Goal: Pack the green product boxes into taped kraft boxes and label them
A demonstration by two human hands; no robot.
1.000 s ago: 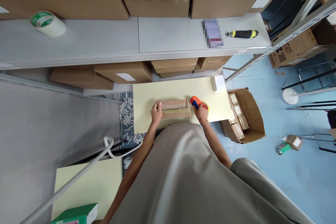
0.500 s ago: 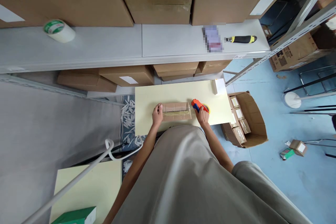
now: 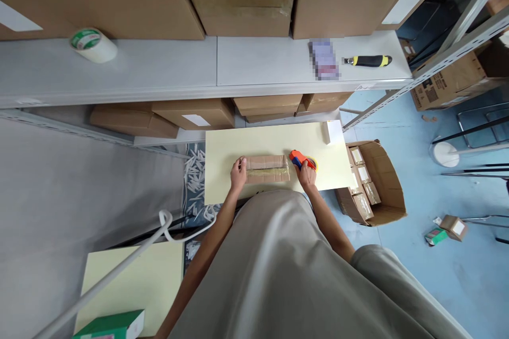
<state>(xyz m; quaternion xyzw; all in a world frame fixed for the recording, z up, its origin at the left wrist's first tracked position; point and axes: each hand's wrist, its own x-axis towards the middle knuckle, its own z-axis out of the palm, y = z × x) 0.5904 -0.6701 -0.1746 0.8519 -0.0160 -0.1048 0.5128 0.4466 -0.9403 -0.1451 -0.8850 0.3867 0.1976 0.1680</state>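
Note:
A flat cardboard box (image 3: pixel 267 169) with clear tape along its middle seam lies on the cream tabletop (image 3: pixel 222 143) in front of me. My left hand (image 3: pixel 238 172) grips its left end, thumb and fingers closed at the edge. Just off the box's right end, my right hand (image 3: pixel 306 175) is wrapped round a red and blue tape dispenser (image 3: pixel 297 158) with a yellow-edged roll. A narrow gap shows between dispenser and box. The palm side of both hands is hidden from above.
A small white box (image 3: pixel 332 131) stands at the tabletop's back right corner. Right of the table, an open carton (image 3: pixel 387 190) holds several small boxes. The grey shelf (image 3: pixel 159 69) ahead bears a tape roll (image 3: pixel 94 45) and a black-yellow knife (image 3: pixel 368 61). A white pole (image 3: pixel 115 275) rises at left.
The view has shifted slightly, so the shelf and table sit a little lower in the picture. Both hands keep their hold, and the dispenser stays beside the box's right end.

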